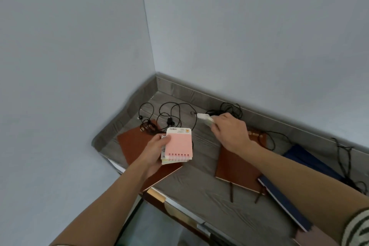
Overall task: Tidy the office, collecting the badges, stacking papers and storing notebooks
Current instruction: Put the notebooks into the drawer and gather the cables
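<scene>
My left hand grips a small stack of spiral notebooks, a pink one on top, above the grey wooden shelf. Further back, my right hand pinches a white badge card that has a black lanyard cord tied to it. More black cords with small clips lie tangled in the shelf's back corner. A brown notebook lies flat under my left hand. A second brown notebook lies under my right forearm.
Dark blue notebooks lie at the right, with another black cord beside them. Pale walls close the shelf at the back and left. The shelf's front edge has a metal strip, and below it are a dark opening and glass.
</scene>
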